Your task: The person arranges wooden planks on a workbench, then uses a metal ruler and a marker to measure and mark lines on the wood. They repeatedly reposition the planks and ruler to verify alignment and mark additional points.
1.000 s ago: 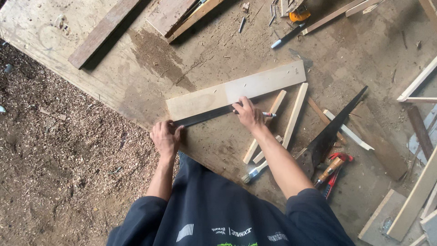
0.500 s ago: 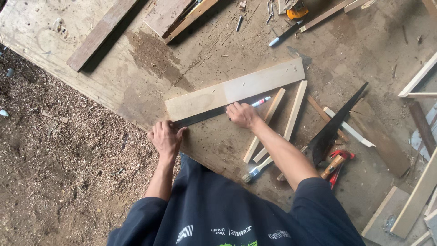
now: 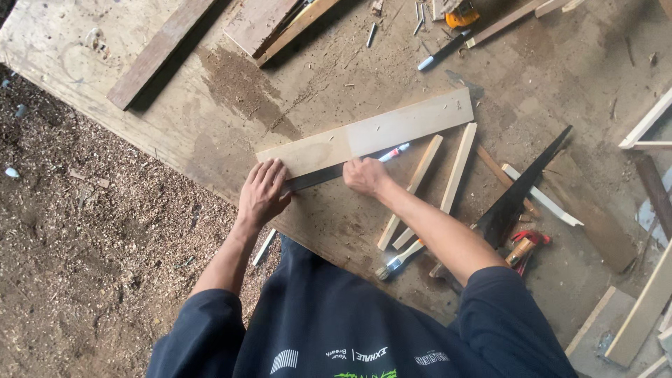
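Left hand [image 3: 262,190] flat, fingers spread, pinning dark straightedge [image 3: 315,178] vs near edge of pale board [image 3: 367,133] on worktop [image 3: 336,231], board's long axis up-right, right hand [image 3: 364,175] closed on marker [image 3: 393,152], tip touching board.

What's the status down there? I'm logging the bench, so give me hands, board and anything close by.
Left hand flat on dark ruler. Right hand holds marker at board edge. Wood strips and handsaw lie just right.
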